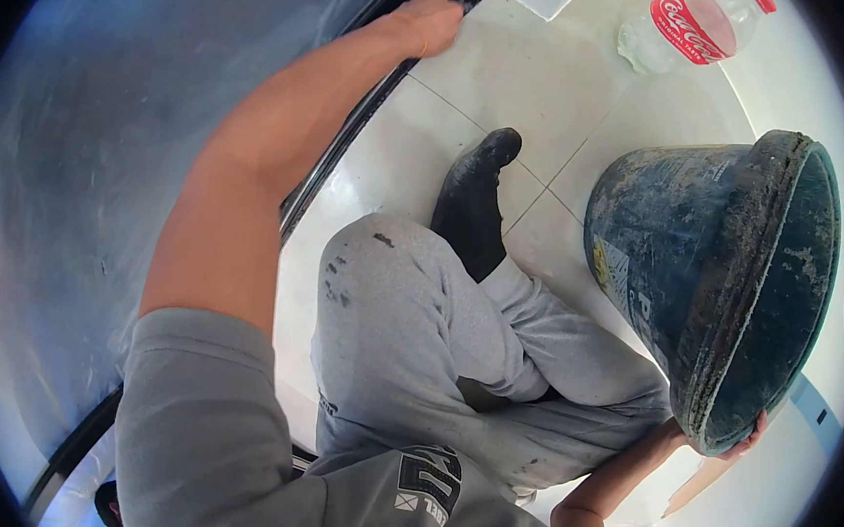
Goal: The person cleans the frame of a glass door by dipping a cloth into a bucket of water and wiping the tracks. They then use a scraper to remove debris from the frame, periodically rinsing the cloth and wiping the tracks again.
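Head view: right hand (748,440) clasps the bucket (685,208), apparently steadying it; left hand (434,22) at black frame (366,118), grip I cannot tell.

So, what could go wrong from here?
The bucket might tip if the right hand, which is at its rim, pushes or pulls too hard. The left hand is up against the black edging of the big panel, so it could perhaps get pinched if that shifts.
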{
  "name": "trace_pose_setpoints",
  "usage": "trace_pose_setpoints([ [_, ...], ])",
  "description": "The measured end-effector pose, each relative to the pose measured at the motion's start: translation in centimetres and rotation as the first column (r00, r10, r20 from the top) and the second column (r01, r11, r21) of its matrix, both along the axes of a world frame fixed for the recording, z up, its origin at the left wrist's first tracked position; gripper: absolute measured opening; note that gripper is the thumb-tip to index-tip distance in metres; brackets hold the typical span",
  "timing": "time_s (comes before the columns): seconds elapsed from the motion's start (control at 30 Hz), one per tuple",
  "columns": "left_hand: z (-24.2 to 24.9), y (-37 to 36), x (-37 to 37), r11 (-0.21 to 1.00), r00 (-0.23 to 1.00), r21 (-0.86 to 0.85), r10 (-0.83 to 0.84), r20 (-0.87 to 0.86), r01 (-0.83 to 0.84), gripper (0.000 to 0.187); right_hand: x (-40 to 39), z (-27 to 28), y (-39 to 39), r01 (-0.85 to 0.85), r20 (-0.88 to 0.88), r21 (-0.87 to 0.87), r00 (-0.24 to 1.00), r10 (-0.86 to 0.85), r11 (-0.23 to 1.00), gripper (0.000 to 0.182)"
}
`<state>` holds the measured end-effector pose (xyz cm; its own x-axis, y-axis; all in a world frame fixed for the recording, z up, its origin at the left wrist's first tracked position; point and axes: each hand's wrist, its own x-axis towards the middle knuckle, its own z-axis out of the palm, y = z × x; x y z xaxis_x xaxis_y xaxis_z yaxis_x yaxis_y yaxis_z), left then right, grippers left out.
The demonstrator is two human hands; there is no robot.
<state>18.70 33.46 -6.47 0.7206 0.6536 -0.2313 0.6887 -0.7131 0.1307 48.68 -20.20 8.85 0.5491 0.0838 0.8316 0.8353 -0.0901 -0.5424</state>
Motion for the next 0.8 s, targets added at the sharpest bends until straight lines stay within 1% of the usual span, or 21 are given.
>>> trace_pose_setpoints([
  [0.03,0.3,-0.9,-1.5,0.999,1.000,-0.033,0.000,-0.010,-0.001,0.033,-0.7,0.3,0.6,0.023,-0.077,0.022,0.997,-0.021,1.000,0.050],
  [0.1,0.4,-3.3,-5.3,0.997,1.000,-0.071,-0.005,-0.028,0.003,0.035,-1.2,0.4,1.0,0.024,-0.158,0.029,0.987,-0.019,0.999,0.053],
  [0.13,0.4,-4.6,-7.2,0.997,0.999,-0.081,-0.013,-0.035,0.010,0.037,-1.5,0.4,1.3,0.014,-0.159,0.037,0.987,-0.008,0.999,0.054],
  [0.2,1.5,-6.9,-9.5,0.991,0.999,-0.126,0.032,-0.036,-0.036,0.040,-1.9,0.5,1.7,0.005,-0.155,0.054,0.988,0.004,0.999,0.057],
  [0.23,1.7,-7.2,-9.8,0.987,0.998,-0.149,0.049,-0.034,-0.053,0.041,-1.5,0.3,1.2,-0.008,-0.178,0.075,0.984,0.021,0.997,0.056],
  [0.3,1.3,-7.3,-9.3,0.990,0.997,-0.119,0.081,0.014,-0.079,0.043,-0.4,0.1,0.2,-0.037,-0.218,0.110,0.974,0.061,0.993,0.056],
  [0.37,0.7,-7.1,-8.6,0.993,0.993,-0.082,0.090,0.074,-0.084,0.044,-0.6,0.3,0.0,0.087,-0.025,-0.095,0.996,-0.089,0.992,0.054],
  [0.4,0.2,-6.1,-7.6,0.995,0.990,-0.057,0.082,0.115,-0.076,0.045,-0.7,0.4,0.0,0.163,0.083,-0.188,0.985,-0.150,0.969,0.054],
  [0.43,-0.4,-4.9,-6.1,0.997,0.985,-0.035,0.074,0.157,-0.069,0.045,-0.7,0.3,0.1,0.095,0.206,-0.175,0.977,-0.058,0.980,0.053],
  [0.47,-2.0,-1.9,-2.4,0.995,0.970,-0.010,0.097,0.224,-0.097,0.043,-0.4,0.0,0.6,0.022,0.332,-0.174,0.943,0.038,0.984,0.053],
  [0.5,-2.5,-0.8,-0.6,0.989,0.946,0.006,0.140,0.292,-0.148,0.039,0.8,-0.3,-0.4,-0.032,0.342,-0.159,0.936,0.085,0.987,0.051],
  [0.53,-2.0,-0.1,0.9,0.986,0.939,-0.013,0.160,0.303,-0.164,0.038,2.1,-0.7,-1.4,-0.086,0.353,-0.146,0.926,0.133,0.986,0.050],
  [0.57,-1.7,0.6,2.1,0.983,0.933,-0.033,0.180,0.312,-0.178,0.037,3.2,-0.5,-2.7,-0.115,0.248,-0.109,0.959,0.139,0.987,0.048],
  [0.6,-2.3,1.9,2.3,0.970,0.879,-0.143,0.240,0.411,-0.198,0.025,3.9,-1.1,-4.1,-0.096,0.249,-0.131,0.960,0.126,0.987,0.045],
  [0.67,-3.5,2.4,1.7,0.987,0.850,-0.026,0.148,0.505,-0.157,0.026,1.6,-0.2,-2.3,-0.058,0.254,-0.175,0.962,0.102,0.983,0.041],
  [0.7,-4.0,2.5,1.4,0.987,0.882,-0.008,0.146,0.449,-0.160,0.028,3.8,-0.9,-4.6,-0.022,0.282,-0.187,0.956,0.075,0.982,0.041],
  [0.77,-2.2,-0.2,0.1,0.983,0.929,0.020,0.166,0.330,-0.183,0.037,3.6,-0.6,-3.0,-0.016,0.349,-0.189,0.933,0.083,0.982,0.043],
  [0.8,-1.7,-1.5,-1.7,0.992,0.942,-0.013,0.124,0.313,-0.127,0.036,2.7,-0.6,-1.8,-0.035,0.385,-0.180,0.917,0.103,0.983,0.046],
])
